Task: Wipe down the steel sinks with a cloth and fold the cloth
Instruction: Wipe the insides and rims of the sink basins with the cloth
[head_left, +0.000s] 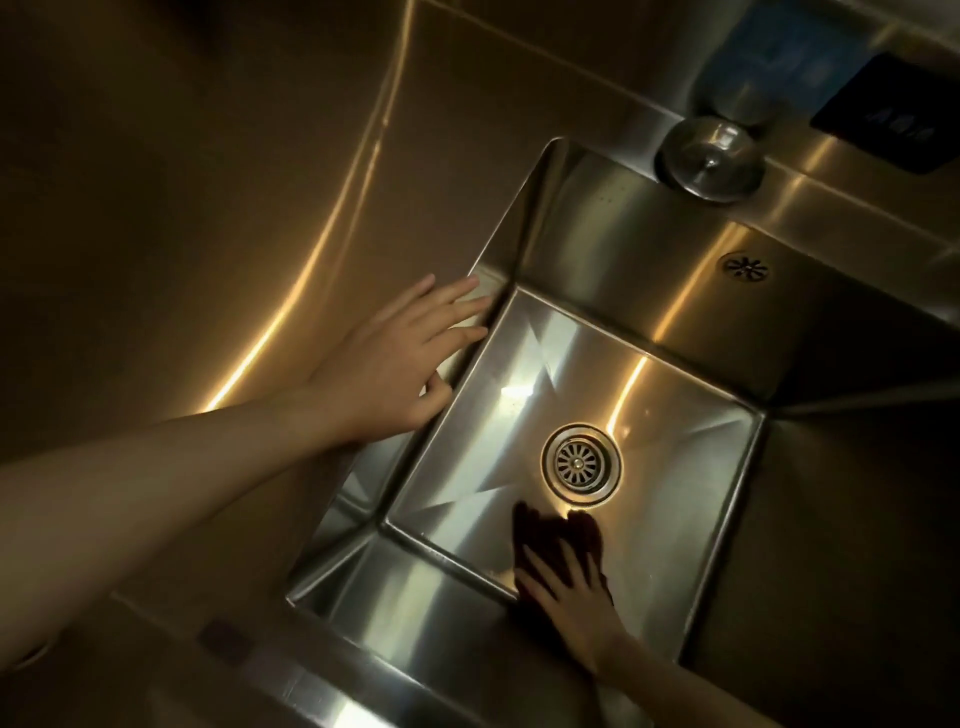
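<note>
So the dark reddish-brown cloth (543, 535) is down on the floor of the rectangular stainless steel sink (483, 415), by the front wall and just short of the round slotted drain strainer (581, 464). The right hand (576, 605) lies flat on it, fingers straight and spread, pressing rather than pinching. The left hand (400, 353) is flat too, fingers apart, resting on the brushed steel counter (208, 234) at the sink's left rim, holding nothing.

Tips for this bit, imo: keep the palm weight even so the whole cloth drags, follow the steel's grain, circle the strainer, and don't skip the 4 corner seams. Can't tell in this light which walls are already done.
</note>
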